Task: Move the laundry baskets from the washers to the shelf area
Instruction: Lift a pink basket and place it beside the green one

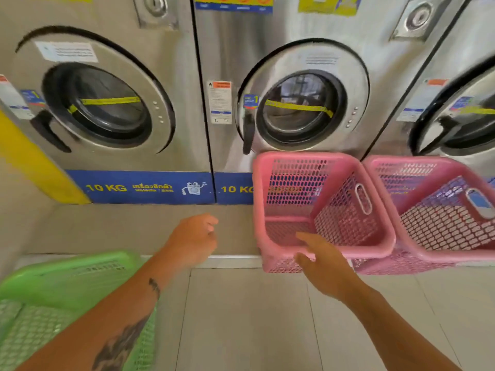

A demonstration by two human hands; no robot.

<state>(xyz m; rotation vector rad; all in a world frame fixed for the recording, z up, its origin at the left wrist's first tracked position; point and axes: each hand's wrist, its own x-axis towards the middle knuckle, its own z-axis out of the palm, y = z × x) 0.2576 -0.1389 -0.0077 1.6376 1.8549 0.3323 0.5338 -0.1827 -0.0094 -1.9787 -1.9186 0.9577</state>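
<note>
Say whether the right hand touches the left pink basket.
Cannot tell. Head view: the right hand overlaps the front rim of the left pink basket, fingers open, but blur hides any contact or gap.

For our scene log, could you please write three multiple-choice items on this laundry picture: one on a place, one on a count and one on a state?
1. Where is the green basket?
A. at the lower left of the view
B. on the ledge between the pink ones
C. inside a drum

2. How many pink baskets show?
A. one
B. two
C. four

3. The left pink basket is:
A. full of clothes
B. upside down
C. empty

Answers:
1 A: it lies at the lower left, apart from the pink ones.
2 B: two stand side by side before the washers.
3 C: its mesh bottom shows bare.
</note>
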